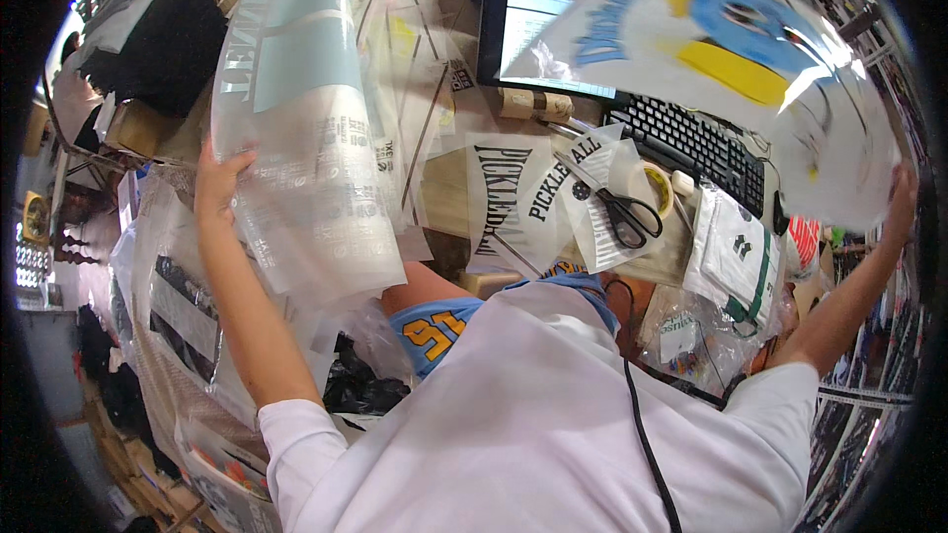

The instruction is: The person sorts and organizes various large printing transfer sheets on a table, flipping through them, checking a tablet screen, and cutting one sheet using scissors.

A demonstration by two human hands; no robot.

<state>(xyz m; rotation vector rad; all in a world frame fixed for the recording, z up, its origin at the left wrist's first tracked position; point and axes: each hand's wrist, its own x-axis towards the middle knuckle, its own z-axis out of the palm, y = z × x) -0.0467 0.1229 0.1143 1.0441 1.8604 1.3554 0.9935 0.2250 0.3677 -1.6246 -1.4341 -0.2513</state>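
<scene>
My left hand (219,181) is closed on the left edge of a curled stack of translucent printed film sheets (308,59), with pale blue blocks and rows of small pale marks. On the far right, my right hand (901,199) grips the edge of a clear film sheet (736,74) with a blue and yellow cartoon print. That sheet is raised and blurred, and covers part of the monitor and keyboard. Black-handled scissors (628,219) lie on smaller film pieces with black lettering (502,192), between my hands and near my lap.
A monitor (533,25) and a black keyboard (691,143) stand at the back right. Beside the scissors are a tape roll (660,188) and a folded white garment in plastic (733,255). More film sheets (425,69) cover the table's middle. Black cloth (158,44) lies far left.
</scene>
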